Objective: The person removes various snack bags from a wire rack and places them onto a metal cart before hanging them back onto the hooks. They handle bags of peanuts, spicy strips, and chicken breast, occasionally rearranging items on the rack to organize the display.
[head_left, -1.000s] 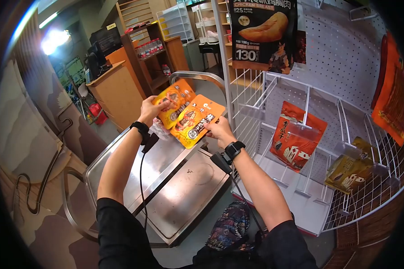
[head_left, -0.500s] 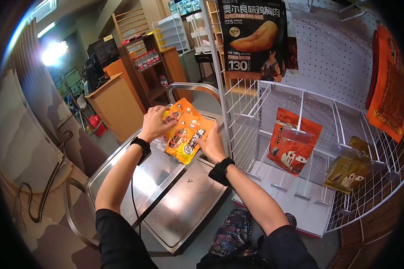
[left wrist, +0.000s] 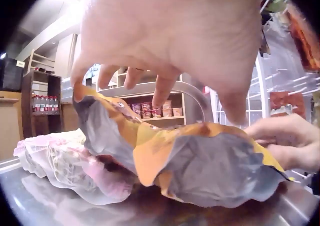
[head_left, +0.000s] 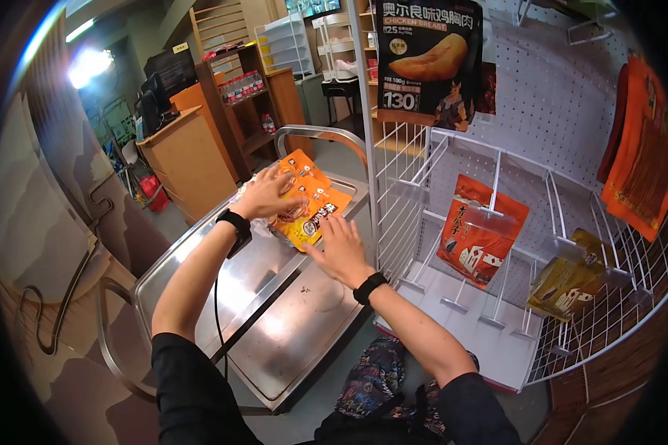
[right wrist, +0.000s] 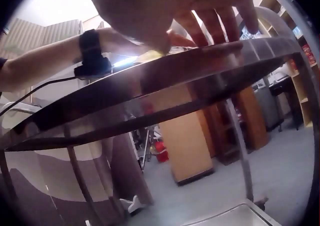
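Observation:
Two orange-yellow pouches lie overlapping on the metal cart's top, the front pouch (head_left: pixel 301 224) partly over the rear pouch (head_left: pixel 298 165). My left hand (head_left: pixel 263 194) is spread over their left side, fingers extended. In the left wrist view that hand (left wrist: pixel 170 41) arches above the pouches' silvery undersides (left wrist: pixel 215 171). My right hand (head_left: pixel 339 251) has its fingers extended at the front pouch's lower right edge. Beside the pouches sits a pink and white plastic package (left wrist: pixel 75 166). The right wrist view has the right hand (right wrist: pixel 175 11) above the cart's rim (right wrist: pixel 150 88).
To the right stands a white wire rack (head_left: pixel 393 200) with hooks, holding a black chicken breast bag (head_left: pixel 423 63), a red pouch (head_left: pixel 482 231) and an olive pouch (head_left: pixel 571 278). The cart's lower shelf (head_left: pixel 297 326) and its curved handle (head_left: pixel 319 132) are near.
The two pouches, earlier held in both hands, have come down onto the cart top. The fingers of both hands have straightened from their hold.

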A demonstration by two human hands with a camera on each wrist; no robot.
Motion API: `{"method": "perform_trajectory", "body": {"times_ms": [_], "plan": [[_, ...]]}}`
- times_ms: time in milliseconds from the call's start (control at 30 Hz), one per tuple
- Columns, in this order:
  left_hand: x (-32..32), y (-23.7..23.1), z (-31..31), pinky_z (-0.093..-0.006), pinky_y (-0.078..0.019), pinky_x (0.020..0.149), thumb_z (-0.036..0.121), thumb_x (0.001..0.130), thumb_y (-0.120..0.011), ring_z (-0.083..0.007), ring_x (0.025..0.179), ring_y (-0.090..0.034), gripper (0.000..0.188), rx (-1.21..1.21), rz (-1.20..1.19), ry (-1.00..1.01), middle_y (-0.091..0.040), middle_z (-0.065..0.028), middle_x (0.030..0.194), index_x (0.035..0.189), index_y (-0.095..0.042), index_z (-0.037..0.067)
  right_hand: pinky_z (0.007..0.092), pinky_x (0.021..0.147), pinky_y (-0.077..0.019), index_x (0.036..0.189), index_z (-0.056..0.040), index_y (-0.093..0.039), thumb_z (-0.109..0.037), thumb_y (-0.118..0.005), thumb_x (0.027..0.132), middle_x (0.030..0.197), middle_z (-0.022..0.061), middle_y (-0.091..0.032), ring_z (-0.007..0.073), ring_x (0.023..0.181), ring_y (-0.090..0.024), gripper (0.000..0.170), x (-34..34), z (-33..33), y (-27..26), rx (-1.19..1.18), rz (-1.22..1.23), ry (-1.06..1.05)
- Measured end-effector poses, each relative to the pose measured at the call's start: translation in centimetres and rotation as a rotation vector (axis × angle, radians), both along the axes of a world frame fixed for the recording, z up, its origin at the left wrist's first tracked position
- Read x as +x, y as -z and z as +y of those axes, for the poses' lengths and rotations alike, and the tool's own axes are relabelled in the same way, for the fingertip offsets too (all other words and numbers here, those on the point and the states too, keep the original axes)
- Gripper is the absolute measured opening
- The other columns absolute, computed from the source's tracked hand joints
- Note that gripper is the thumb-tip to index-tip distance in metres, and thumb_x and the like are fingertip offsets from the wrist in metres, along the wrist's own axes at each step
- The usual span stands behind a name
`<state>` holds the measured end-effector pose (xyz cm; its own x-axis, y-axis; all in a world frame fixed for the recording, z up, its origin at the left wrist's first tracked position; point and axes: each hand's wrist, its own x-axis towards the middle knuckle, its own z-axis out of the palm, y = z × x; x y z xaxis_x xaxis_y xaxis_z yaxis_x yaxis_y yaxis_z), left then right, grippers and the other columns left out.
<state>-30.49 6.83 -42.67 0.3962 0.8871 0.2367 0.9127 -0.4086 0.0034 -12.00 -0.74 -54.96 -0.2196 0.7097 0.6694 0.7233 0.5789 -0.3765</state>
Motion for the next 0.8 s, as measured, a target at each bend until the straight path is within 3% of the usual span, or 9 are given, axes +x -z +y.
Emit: {"method": "perform_trajectory", "body": {"times_ms": [67,167,233,333,400,467,567,667,800], "plan": [[-0.7,0.5,1.3,-0.0456,-0.0342,0.105,0.054,0.080,-0.062,-0.0414,0.130,-0.037,0.075,0.083,-0.208,-0.161,-0.035,-0.0278,0.141,0.139,-0.040,0.013,0.0605,0.103,-0.0266,0.130,-0.0028,-0.045,-0.051,-0.059,0.083,0.125,0.0254,-0.045,0.0401,0.124,-0.037,0.068,-0.5,-1.0,-0.1,0.025,0.003,0.046],[-2.6,0.5,3.6,-0.0402,-0.0409,0.100,0.035,0.084,-0.062,-0.0374,0.119,-0.051,0.058,-0.068,-0.210,-0.223,-0.051,-0.0277,0.127,0.135,-0.047,0.011,0.0610,0.104,-0.0243,0.137,-0.0063,-0.039,-0.058,-0.057,0.082,0.131,0.0259,-0.043,0.0420,0.128,-0.033,0.077,-1.1,-0.9,-0.7,-0.067,-0.055,0.070],[-3.5,1.3,4.6,-0.0387,-0.0489,0.088,0.019,0.084,-0.059,-0.0335,0.097,-0.064,0.039,0.081,-0.392,-0.091,-0.065,-0.0232,0.102,0.122,-0.060,0.008,0.0602,0.104,-0.0247,0.137,-0.0064,-0.039,-0.059,-0.056,0.082,0.131,0.0242,-0.044,0.0427,0.128,-0.034,0.079,-1.4,-0.8,-1.1,-0.065,-0.087,0.107],[-4.0,0.6,4.6,-0.0386,-0.0497,0.086,0.009,0.084,-0.054,-0.0333,0.096,-0.065,0.036,-0.146,-0.451,-0.169,-0.065,-0.0203,0.107,0.119,-0.063,0.010,0.0638,0.103,-0.0227,0.136,-0.0078,-0.042,-0.057,-0.060,0.079,0.127,0.0230,-0.047,0.0418,0.127,-0.032,0.077,-1.5,-0.7,-1.8,-0.165,-0.045,0.066],[-4.5,0.9,4.4,-0.0375,-0.0502,0.085,0.008,0.083,-0.053,-0.0324,0.094,-0.065,0.037,-0.175,-0.491,-0.167,-0.067,-0.0205,0.103,0.119,-0.062,0.012,0.0637,0.104,-0.0223,0.135,-0.0068,-0.042,-0.058,-0.062,0.078,0.125,0.0210,-0.049,0.0408,0.127,-0.032,0.079,-1.9,-0.7,-1.9,-0.209,-0.056,0.120],[-4.6,1.8,4.6,-0.0333,-0.0520,0.079,0.007,0.086,-0.053,-0.0238,0.092,-0.066,0.033,-0.094,-0.377,-0.142,-0.067,-0.0154,0.100,0.118,-0.062,0.007,0.0637,0.102,-0.0241,0.134,-0.0045,-0.042,-0.056,-0.064,0.077,0.124,0.0200,-0.049,0.0392,0.126,-0.033,0.080,-2.0,-0.5,-1.8,-0.211,-0.048,0.115],[-4.6,1.5,3.4,-0.0360,-0.0512,0.082,0.013,0.087,-0.055,-0.0275,0.095,-0.065,0.033,-0.015,-0.389,-0.094,-0.067,-0.0158,0.102,0.119,-0.061,0.006,0.0518,0.096,-0.0360,0.127,0.0004,-0.045,-0.053,-0.068,0.074,0.121,0.0167,-0.049,0.0338,0.120,-0.040,0.079,-1.3,-1.1,-2.1,-0.191,0.016,0.088],[-5.3,0.5,2.3,-0.0373,-0.0509,0.082,0.018,0.087,-0.057,-0.0294,0.092,-0.064,0.031,0.116,-0.328,-0.032,-0.066,-0.0165,0.104,0.115,-0.062,0.005,0.0457,0.095,-0.0392,0.121,0.0024,-0.046,-0.045,-0.073,0.074,0.121,0.0182,-0.047,0.0351,0.115,-0.044,0.073,-0.5,-1.3,-1.7,-0.075,0.123,0.003],[-6.4,-1.6,-2.1,-0.0325,-0.0508,0.074,0.021,0.084,-0.059,-0.0244,0.080,-0.065,0.024,-0.051,-0.276,-0.289,-0.067,-0.0118,0.092,0.099,-0.065,0.003,0.0421,0.098,-0.0388,0.118,0.0045,-0.046,-0.034,-0.071,0.078,0.127,0.0219,-0.043,0.0381,0.118,-0.043,0.060,0.2,-2.1,-0.9,-0.006,0.198,-0.104]]}}
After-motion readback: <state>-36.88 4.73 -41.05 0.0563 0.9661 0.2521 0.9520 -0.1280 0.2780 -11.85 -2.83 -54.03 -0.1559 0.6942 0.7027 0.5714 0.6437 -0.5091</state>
